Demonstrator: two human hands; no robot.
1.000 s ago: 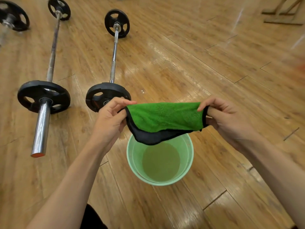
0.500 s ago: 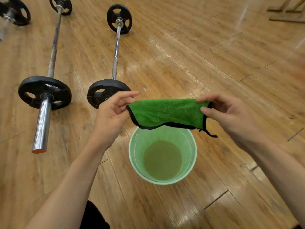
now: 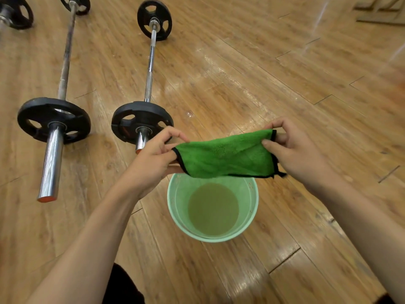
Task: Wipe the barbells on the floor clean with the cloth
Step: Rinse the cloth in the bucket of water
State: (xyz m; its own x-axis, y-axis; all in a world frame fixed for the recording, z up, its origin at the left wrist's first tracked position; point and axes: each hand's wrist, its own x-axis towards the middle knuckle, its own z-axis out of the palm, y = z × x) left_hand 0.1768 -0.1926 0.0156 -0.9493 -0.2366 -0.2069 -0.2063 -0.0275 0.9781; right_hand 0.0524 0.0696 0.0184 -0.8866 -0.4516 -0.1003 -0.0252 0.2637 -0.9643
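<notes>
A glossy wooden plank floor [image 3: 263,73] fills the view, with light glare across its boards.

Both hands are closed on the green cloth [image 3: 225,156]. The left hand [image 3: 153,156] pinches its left end between thumb and curled fingers, and the right hand [image 3: 298,154] pinches its right end the same way. The cloth is held in the air between them, pulled out sideways, with its right end a little higher. It has black edging, and a short black strand hangs from its lower right corner.

Directly below the cloth, a pale green bucket [image 3: 249,207] stands on the floor, holding murky yellowish water [image 3: 213,209]. In this view the cloth's lower edge covers the bucket's far rim.

Left of the hands, the nearest barbell [image 3: 150,71] lies on the floor and runs away from the camera, with a black plate at each end. The left hand hides part of its near steel sleeve. Further left, a second barbell [image 3: 65,60] lies roughly parallel to it, and its chrome sleeve [image 3: 50,163] points towards the camera. At the far left edge, one plate of a third barbell [image 3: 16,13] is partly in view.

A wooden frame [image 3: 379,12] stands at the far right, cut off by the picture's edge.
</notes>
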